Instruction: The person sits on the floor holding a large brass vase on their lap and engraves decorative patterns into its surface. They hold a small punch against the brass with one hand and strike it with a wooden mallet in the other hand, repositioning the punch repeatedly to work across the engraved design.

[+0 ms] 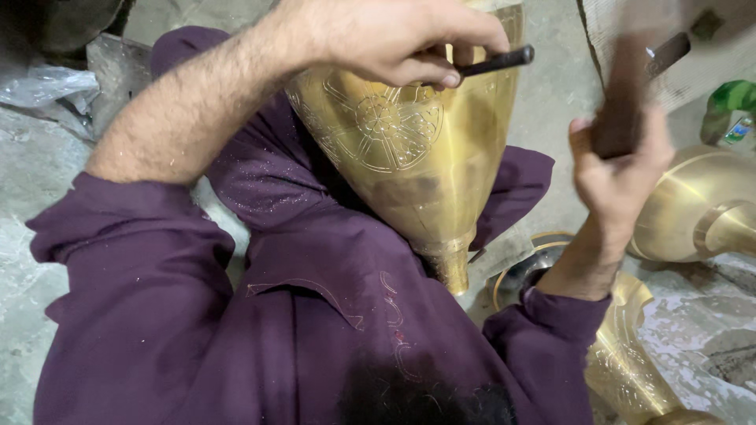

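A tall brass vase (417, 165) with an engraved round flower pattern rests on my purple-clad lap, its narrow neck pointing toward me. My left hand (394, 39) lies on the vase's upper side and pinches a dark metal chisel (496, 61), its tip against the brass. My right hand (622, 177) is raised to the right of the vase and grips the wooden handle of a hammer (630, 86), which is blurred with motion.
Another brass vessel (701, 205) lies at the right, and an engraved brass piece (630, 362) sits by my right elbow. A green-and-white bottle (732, 114) stands at the far right. Crumpled plastic (47, 83) lies on the grey floor at the left.
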`<state>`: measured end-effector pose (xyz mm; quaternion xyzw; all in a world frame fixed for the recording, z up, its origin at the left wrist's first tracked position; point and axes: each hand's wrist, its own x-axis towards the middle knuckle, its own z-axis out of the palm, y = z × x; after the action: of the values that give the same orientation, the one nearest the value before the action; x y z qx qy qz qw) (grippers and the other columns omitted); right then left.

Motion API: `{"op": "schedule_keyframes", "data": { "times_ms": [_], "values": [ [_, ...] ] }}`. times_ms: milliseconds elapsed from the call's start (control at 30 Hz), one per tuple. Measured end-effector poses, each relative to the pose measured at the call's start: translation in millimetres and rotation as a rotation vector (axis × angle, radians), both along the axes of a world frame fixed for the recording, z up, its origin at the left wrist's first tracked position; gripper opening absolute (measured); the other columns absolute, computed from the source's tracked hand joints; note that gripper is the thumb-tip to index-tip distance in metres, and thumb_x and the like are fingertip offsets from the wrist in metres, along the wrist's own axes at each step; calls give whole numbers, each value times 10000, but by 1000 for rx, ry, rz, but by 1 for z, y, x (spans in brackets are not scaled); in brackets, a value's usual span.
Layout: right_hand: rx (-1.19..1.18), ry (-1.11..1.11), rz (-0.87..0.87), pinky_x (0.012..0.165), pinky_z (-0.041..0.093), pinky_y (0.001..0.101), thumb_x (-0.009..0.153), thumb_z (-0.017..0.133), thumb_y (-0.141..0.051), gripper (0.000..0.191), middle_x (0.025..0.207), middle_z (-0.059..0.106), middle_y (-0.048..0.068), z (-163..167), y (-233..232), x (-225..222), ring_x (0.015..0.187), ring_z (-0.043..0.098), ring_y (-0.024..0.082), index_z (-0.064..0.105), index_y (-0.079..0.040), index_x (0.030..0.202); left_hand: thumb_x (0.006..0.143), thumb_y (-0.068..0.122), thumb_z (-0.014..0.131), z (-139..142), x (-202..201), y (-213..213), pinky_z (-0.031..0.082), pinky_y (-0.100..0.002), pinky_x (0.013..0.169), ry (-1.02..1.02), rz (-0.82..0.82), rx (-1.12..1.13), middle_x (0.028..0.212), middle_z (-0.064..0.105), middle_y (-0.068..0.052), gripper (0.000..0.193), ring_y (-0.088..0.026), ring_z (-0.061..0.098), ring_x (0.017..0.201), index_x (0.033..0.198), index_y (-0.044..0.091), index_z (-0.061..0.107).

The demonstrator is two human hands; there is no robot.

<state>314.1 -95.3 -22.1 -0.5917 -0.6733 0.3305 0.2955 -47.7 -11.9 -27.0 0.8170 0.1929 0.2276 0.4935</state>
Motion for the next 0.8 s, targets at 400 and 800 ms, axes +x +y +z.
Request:
{"op": "schedule_keyframes", "data": {
  "times_ms": [400, 800],
  "values": [
    [218, -421, 532, 835, 550, 331, 1075, 750, 22, 317, 1068, 654, 158, 61, 80, 17, 946, 679, 242, 525, 40, 1298, 1051, -7, 725, -23, -7, -64, 660, -323, 950, -128, 576, 100, 1243, 733, -131, 481, -194, 787, 1109, 1465, 38, 485],
    [248, -716, 555, 799, 563, 406, 1016, 743, -123, 198, 967, 700, 153, 78, 100, -5, 855, 711, 291, 610, -21, 1121, 1107, 24, 732, -25, -2, -93, 690, -317, 931, -238, 802, -54, 1149, 789, -120, 440, -190, 830, 1042, 1469, 47, 483]
  ]
}}
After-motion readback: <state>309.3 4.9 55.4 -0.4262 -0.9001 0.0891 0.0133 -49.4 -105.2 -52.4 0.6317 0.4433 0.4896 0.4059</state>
